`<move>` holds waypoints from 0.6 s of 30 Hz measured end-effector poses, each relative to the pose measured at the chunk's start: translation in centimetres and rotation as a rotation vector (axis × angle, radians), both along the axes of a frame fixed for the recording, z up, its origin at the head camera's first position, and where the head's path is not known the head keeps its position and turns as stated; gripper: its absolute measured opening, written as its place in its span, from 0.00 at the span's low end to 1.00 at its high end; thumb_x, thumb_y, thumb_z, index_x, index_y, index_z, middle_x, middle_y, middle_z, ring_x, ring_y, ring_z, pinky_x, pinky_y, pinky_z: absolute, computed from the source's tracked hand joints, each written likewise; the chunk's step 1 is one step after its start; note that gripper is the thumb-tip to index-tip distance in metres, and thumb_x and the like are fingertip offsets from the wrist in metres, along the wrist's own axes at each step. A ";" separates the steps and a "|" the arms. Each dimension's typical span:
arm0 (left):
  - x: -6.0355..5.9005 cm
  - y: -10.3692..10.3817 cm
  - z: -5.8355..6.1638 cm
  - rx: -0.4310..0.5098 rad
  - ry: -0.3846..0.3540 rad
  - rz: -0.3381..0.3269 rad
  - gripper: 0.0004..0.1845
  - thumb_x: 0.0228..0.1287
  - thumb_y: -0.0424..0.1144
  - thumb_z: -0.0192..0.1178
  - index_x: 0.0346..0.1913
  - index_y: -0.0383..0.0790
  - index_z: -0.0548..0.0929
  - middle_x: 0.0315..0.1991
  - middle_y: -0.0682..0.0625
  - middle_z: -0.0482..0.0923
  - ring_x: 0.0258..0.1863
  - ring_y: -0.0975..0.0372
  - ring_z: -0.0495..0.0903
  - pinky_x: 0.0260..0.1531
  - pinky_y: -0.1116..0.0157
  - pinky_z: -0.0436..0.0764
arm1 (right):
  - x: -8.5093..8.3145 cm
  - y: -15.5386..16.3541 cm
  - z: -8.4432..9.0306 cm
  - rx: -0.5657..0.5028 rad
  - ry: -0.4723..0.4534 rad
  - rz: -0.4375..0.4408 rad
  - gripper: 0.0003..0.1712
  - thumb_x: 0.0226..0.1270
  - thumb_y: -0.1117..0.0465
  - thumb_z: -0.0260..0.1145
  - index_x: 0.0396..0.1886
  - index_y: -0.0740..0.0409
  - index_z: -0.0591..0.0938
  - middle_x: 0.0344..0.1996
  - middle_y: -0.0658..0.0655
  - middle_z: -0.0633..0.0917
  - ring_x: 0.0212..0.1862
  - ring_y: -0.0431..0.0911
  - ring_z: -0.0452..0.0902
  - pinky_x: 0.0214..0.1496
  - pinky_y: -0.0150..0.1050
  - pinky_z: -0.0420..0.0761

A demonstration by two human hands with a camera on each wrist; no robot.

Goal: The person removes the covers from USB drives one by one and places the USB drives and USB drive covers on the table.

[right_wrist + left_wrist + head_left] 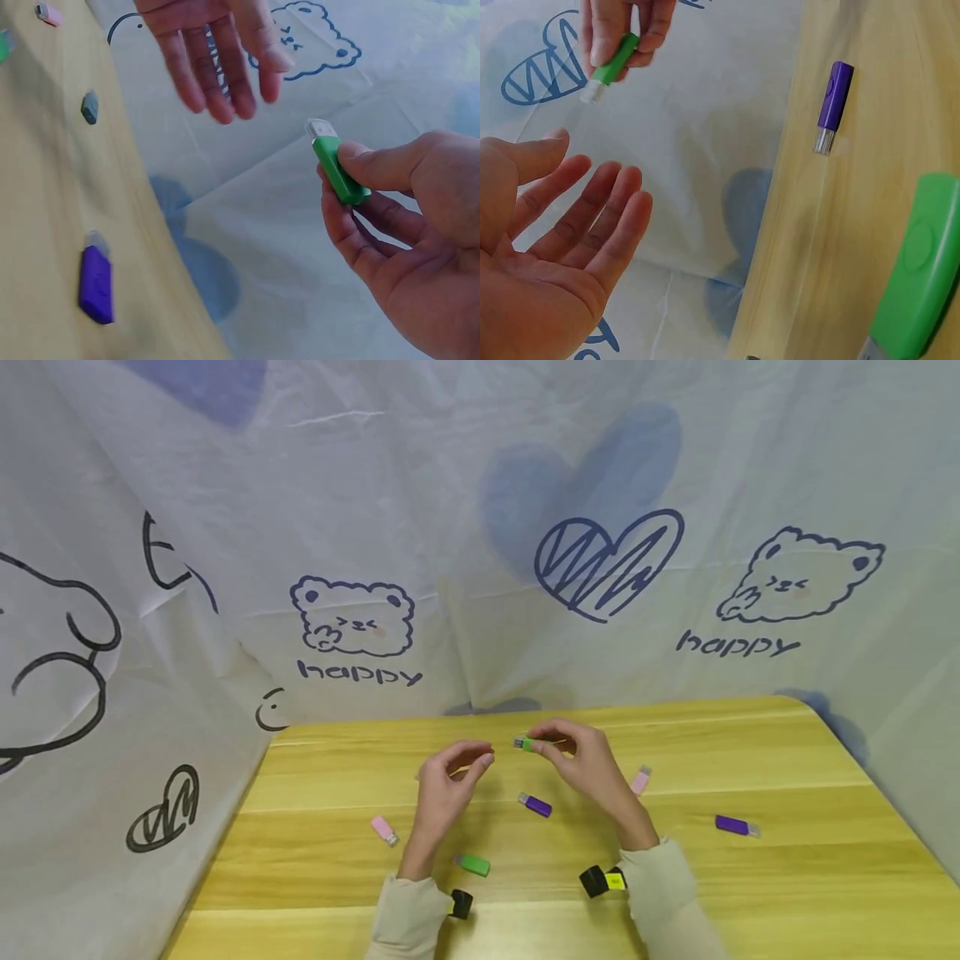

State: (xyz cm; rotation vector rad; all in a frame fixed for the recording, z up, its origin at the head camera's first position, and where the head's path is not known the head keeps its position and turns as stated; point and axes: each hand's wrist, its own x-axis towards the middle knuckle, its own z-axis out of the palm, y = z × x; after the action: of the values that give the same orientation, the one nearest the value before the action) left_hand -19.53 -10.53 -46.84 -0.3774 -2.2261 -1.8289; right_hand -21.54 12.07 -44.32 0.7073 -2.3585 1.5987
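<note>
1. Fingers of the right hand [581, 756] pinch a green USB flash drive [335, 166] by its plastic body, thumb on top and curled fingers beneath, with the clear-capped plug end pointing toward the left hand [446, 785]; the drive is held in the air above the far middle of the wooden table [787, 877]
2. The left hand holds nothing: its fingers [592, 217] are spread and only slightly bent, palm turned toward the drive and a short way apart from it
3. Handling, as a judgement: the drive looks light, stiff and smooth, so a gentle pinch across the flat sides of the body should be enough; the small clear cap seems the part most likely to slip off, so it is a poor place to grip
4. Count of drives in the head view: two green, one held and a second green drive [472, 863] lying near the left wrist; two purple drives [536, 804]; two pink drives [384, 829]; six in all
5. Black wrist cameras [594, 881] sit on both sleeves
</note>
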 end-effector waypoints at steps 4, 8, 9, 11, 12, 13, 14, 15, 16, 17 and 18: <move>0.0 0.3 0.0 0.027 -0.009 -0.017 0.10 0.69 0.33 0.67 0.49 0.30 0.87 0.46 0.43 0.88 0.47 0.53 0.87 0.46 0.62 0.87 | 0.0 -0.3 -0.8 -0.022 -0.023 0.001 0.06 0.70 0.67 0.70 0.45 0.61 0.88 0.41 0.56 0.89 0.42 0.49 0.87 0.44 0.35 0.87; 0.0 0.6 0.0 0.094 -0.006 -0.049 0.10 0.68 0.30 0.67 0.49 0.28 0.86 0.45 0.39 0.87 0.46 0.50 0.87 0.45 0.61 0.87 | 0.1 -0.8 -0.9 -0.036 -0.035 0.025 0.06 0.69 0.65 0.72 0.44 0.60 0.89 0.40 0.55 0.89 0.40 0.47 0.87 0.42 0.34 0.86; 0.1 0.7 0.0 0.108 -0.002 -0.061 0.11 0.68 0.29 0.67 0.49 0.27 0.86 0.45 0.37 0.87 0.45 0.49 0.87 0.45 0.61 0.88 | 0.2 -0.9 -0.9 -0.039 -0.038 0.028 0.06 0.68 0.65 0.72 0.43 0.60 0.89 0.40 0.55 0.89 0.40 0.47 0.87 0.41 0.34 0.86; 0.0 0.8 0.1 0.135 0.004 -0.084 0.11 0.68 0.28 0.67 0.50 0.25 0.85 0.45 0.35 0.86 0.43 0.48 0.87 0.44 0.61 0.88 | 0.3 -1.1 -0.9 -0.045 -0.041 0.033 0.06 0.68 0.65 0.73 0.43 0.59 0.89 0.39 0.55 0.89 0.40 0.46 0.87 0.42 0.34 0.86; 0.0 0.9 0.1 0.147 0.007 -0.094 0.11 0.68 0.28 0.67 0.50 0.24 0.85 0.45 0.34 0.86 0.43 0.49 0.87 0.43 0.61 0.88 | 0.3 -1.2 -0.9 -0.048 -0.044 0.034 0.06 0.68 0.64 0.73 0.43 0.58 0.90 0.39 0.54 0.89 0.40 0.46 0.87 0.43 0.34 0.86; 0.0 0.9 0.2 0.155 0.011 -0.100 0.11 0.68 0.28 0.67 0.50 0.24 0.85 0.45 0.34 0.85 0.42 0.49 0.87 0.43 0.61 0.88 | 0.4 -1.2 -0.9 -0.050 -0.042 0.034 0.06 0.68 0.64 0.73 0.43 0.58 0.90 0.40 0.54 0.89 0.41 0.47 0.87 0.43 0.34 0.86; 0.1 1.0 0.2 0.159 0.012 -0.102 0.11 0.68 0.27 0.67 0.50 0.23 0.85 0.45 0.33 0.85 0.42 0.50 0.87 0.43 0.61 0.88 | 0.5 -1.3 -0.9 -0.055 -0.043 0.037 0.06 0.68 0.64 0.73 0.43 0.59 0.90 0.40 0.55 0.89 0.41 0.47 0.87 0.44 0.35 0.87; 0.1 1.0 0.2 0.160 0.014 -0.101 0.11 0.68 0.28 0.67 0.50 0.24 0.85 0.46 0.33 0.85 0.41 0.51 0.88 0.43 0.61 0.88 | 0.5 -1.4 -0.8 -0.058 -0.042 0.042 0.06 0.68 0.64 0.73 0.43 0.59 0.89 0.40 0.55 0.89 0.41 0.48 0.87 0.45 0.35 0.87; 0.1 1.0 0.3 0.164 0.014 -0.098 0.11 0.68 0.28 0.67 0.49 0.24 0.85 0.45 0.33 0.85 0.41 0.52 0.88 0.43 0.61 0.88 | 0.6 -1.5 -0.7 -0.059 -0.041 0.046 0.06 0.68 0.64 0.73 0.43 0.59 0.89 0.40 0.55 0.89 0.42 0.48 0.87 0.45 0.36 0.87; 0.1 1.1 0.3 0.169 0.011 -0.094 0.11 0.68 0.27 0.67 0.49 0.24 0.85 0.45 0.34 0.86 0.41 0.53 0.88 0.43 0.61 0.88 | 0.7 -1.5 -0.6 -0.059 -0.040 0.048 0.07 0.68 0.64 0.73 0.43 0.60 0.89 0.40 0.56 0.89 0.42 0.48 0.87 0.45 0.36 0.87; 0.2 1.0 0.3 0.172 0.010 -0.090 0.11 0.68 0.27 0.67 0.49 0.24 0.85 0.45 0.34 0.86 0.40 0.53 0.88 0.43 0.61 0.88 | 0.8 -1.6 -0.5 -0.058 -0.040 0.050 0.07 0.68 0.64 0.73 0.43 0.60 0.89 0.40 0.56 0.89 0.42 0.49 0.87 0.45 0.36 0.87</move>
State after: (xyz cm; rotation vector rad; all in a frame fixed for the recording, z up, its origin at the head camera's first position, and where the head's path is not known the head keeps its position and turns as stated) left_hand -19.36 -9.48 -46.51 -0.4591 -2.0567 -2.0413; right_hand -20.75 10.46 -44.87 0.7346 -2.3290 1.7097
